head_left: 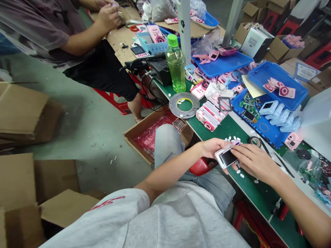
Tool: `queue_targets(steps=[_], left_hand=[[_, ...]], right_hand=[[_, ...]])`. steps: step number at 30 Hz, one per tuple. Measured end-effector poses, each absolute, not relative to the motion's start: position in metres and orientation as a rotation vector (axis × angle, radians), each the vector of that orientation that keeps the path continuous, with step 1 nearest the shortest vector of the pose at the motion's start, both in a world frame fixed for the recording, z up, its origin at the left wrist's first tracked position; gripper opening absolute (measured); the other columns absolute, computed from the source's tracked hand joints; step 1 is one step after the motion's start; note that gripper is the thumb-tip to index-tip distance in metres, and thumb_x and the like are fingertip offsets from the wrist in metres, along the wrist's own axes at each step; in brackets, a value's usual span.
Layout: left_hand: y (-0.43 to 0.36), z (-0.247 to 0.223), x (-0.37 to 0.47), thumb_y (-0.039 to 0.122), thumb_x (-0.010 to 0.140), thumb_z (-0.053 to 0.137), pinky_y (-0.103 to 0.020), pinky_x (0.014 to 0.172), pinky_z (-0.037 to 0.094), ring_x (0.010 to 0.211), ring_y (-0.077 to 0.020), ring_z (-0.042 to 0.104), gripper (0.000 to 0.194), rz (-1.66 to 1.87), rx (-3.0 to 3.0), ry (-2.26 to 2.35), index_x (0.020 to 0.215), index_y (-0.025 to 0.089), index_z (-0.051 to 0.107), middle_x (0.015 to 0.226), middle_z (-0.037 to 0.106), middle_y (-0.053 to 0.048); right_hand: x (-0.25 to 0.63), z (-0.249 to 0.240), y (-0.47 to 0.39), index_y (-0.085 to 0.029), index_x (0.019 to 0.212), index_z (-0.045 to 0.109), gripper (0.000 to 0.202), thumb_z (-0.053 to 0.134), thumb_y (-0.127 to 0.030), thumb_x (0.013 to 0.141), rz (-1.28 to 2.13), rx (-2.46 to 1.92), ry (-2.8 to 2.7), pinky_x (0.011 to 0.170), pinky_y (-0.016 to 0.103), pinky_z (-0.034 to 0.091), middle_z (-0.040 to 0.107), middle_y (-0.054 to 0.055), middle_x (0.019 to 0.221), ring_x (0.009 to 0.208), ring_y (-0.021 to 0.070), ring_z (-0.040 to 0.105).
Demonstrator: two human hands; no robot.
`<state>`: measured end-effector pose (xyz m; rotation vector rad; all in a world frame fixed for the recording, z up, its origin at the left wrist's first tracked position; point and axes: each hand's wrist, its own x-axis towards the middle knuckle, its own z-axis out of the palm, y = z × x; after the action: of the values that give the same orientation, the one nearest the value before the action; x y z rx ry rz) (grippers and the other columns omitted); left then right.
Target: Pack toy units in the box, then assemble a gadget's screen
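In my left hand [212,148] I hold a small toy camera [228,158], pale white and purple, its dark screen facing up. The fingers of my right hand [252,161] rest on its right side and top edge, closed against it and covering part of it. Small white oval pieces [242,175] lie scattered on the green mat [258,196] around and below my hands. Just past my right fingers sits a roll of black tape [255,141]. A row of pink and white camera bodies [210,115] stands farther up the bench.
A grey tape ring [173,105] and green bottle [172,65] stand near the bench edge. Blue trays [278,82] hold pink parts, circuit boards and light-blue cases [280,115]. An open carton [139,151] sits beside my knee. Another person's hands [110,17] work at the upper left.
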<state>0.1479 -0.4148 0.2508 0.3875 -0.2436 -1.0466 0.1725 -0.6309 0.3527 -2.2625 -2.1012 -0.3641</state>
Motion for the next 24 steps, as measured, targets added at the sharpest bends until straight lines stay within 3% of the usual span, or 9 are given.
queue_targets(steps=[8,15,24], left_hand=[[-0.416,0.250,0.146,0.012,0.054,0.060,-0.063,0.087,0.059,0.095,-0.0368,0.077,0.085,-1.022,0.451,-0.320,0.138,0.024,0.050,0.100,0.077,-0.006],[-0.415,0.252,0.147,0.015,0.059,0.067,-0.063,0.086,0.061,0.104,-0.0390,0.076,0.081,-1.000,0.482,-0.337,0.137,0.025,0.051,0.102,0.076,-0.008],[-0.413,0.254,0.145,0.017,0.059,0.069,-0.059,0.085,0.063,0.099,-0.0334,0.076,0.073,-0.966,0.529,-0.258,0.130,0.024,0.055,0.101,0.076,-0.005]], right_hand=[[0.170,0.352,-0.632,-0.009,0.127,0.064,0.032,0.053,-0.008,0.097,-0.369,-2.253,-2.100,0.092,0.041,0.058,0.074,0.015,0.121,0.111,0.0261,0.066],[0.172,0.350,-0.631,-0.011,0.136,0.060,0.040,0.055,-0.010,0.096,-0.331,-2.255,-2.069,0.092,0.043,0.058,0.073,0.016,0.124,0.110,0.0266,0.066],[0.165,0.337,-0.629,-0.008,0.136,0.057,0.044,0.058,-0.008,0.092,-0.366,-2.388,-1.967,0.089,0.045,0.058,0.067,0.022,0.127,0.113,0.0316,0.063]])
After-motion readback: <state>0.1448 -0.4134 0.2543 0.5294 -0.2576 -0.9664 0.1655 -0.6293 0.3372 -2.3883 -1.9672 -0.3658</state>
